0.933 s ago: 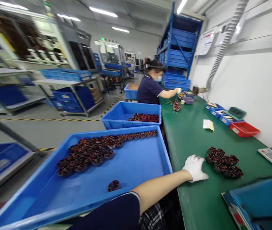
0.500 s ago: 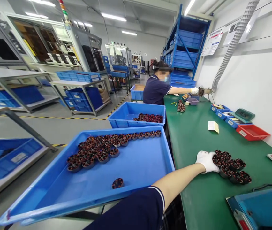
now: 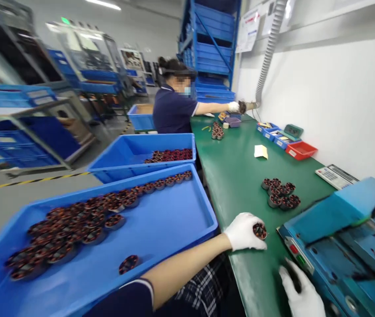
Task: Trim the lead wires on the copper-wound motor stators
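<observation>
My left hand (image 3: 245,232), in a white glove, is closed around one motor stator (image 3: 259,230), a short dark ring with copper windings. It holds the stator over the near part of the green table (image 3: 222,185). Beyond this hand stands a small cluster of similar stators (image 3: 281,193), apart from it. At the lower right my gloved right hand (image 3: 301,288) has thumb and fingers apart, with nothing between them. That hand is beside the front of a blue machine (image 3: 326,220), close to its red and green buttons (image 3: 298,255).
To the left, a large blue bin (image 3: 170,215) holds many stators, one lying alone near its front. Behind it is a second blue bin (image 3: 118,152). A co-worker (image 3: 174,105) sits farther along the table. Along the wall are a red tray (image 3: 301,150) and a calculator (image 3: 336,176).
My left hand has drawn back from the cluster toward me with one stator. My right hand has come into view by the machine. The view has turned to the right.
</observation>
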Demonstrator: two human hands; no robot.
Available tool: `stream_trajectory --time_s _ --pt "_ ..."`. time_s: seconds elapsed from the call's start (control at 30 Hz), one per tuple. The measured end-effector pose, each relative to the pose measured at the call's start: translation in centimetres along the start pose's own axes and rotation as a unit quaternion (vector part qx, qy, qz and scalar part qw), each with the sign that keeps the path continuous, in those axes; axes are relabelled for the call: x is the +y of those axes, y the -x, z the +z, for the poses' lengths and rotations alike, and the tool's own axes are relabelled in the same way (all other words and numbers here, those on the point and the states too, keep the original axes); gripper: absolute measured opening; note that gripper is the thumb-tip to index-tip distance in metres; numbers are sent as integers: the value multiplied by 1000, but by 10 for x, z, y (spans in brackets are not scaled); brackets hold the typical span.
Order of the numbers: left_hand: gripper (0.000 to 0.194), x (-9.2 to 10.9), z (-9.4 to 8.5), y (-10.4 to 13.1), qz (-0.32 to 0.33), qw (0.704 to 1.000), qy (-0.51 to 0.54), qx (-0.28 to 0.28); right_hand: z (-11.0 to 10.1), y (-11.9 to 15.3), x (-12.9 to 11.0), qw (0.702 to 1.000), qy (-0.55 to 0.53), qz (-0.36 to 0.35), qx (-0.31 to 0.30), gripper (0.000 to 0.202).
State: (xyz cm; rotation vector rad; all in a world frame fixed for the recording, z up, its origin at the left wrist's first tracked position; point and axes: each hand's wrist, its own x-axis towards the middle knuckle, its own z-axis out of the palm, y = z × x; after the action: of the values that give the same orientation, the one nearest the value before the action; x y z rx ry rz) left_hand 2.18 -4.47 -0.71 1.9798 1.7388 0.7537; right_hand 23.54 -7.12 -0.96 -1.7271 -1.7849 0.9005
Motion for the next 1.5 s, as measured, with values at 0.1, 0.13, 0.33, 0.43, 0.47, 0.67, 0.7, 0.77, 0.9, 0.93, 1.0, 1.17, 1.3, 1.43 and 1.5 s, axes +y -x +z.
stream_trajectory --time_s 0.1,0.13,0.33,0.43,0.47,0.67,0.7,0.77,0.9,0.93,1.0,1.17,1.3,1.43,1.5 --pt "66 13 4 28 64 997 -7 -28 10 -2 -6 995 -83 -36 -40 53" --pt "72 16 6 34 88 995 -12 -39 13 -3 -12 993 -95 -52 -56 53" --pt "80 22 15 39 128 990 -22 -53 27 -5 -42 994 -61 -85 -29 22" --pt "78 24 16 40 121 992 -7 -28 23 -6 -44 993 -94 -68 5 22" --pt "77 25 16 41 117 993 -4 -21 19 -8 -44 991 -125 -46 13 25" --pt "82 26 13 43 114 993 20 -12 -2 -10 -40 947 -316 54 26 36" --pt "83 25 11 42 130 991 33 -21 -2 -8 -39 960 -276 38 -22 35" --pt "81 22 8 42 166 983 53 -52 4 -3 -34 978 -183 -14 -102 32" --pt "72 16 8 42 201 974 55 -87 12 3 -25 987 -55 -116 -97 16" --pt "72 15 8 42 202 974 52 -87 11 3 -24 985 -44 -135 -99 15" --pt "76 15 10 43 192 976 52 -88 7 1 -23 978 -43 -164 -124 16" --pt "94 18 12 42 151 983 62 -89 1 -5 -29 977 -57 -131 -157 14" --pt "86 22 11 42 146 985 44 -81 4 -6 -32 943 -289 26 -163 23" --pt "77 24 9 43 146 986 15 -78 3 -4 -25 899 -426 94 -34 33" --pt "78 25 8 43 160 984 15 -79 4 -1 -21 932 -353 79 -34 35"
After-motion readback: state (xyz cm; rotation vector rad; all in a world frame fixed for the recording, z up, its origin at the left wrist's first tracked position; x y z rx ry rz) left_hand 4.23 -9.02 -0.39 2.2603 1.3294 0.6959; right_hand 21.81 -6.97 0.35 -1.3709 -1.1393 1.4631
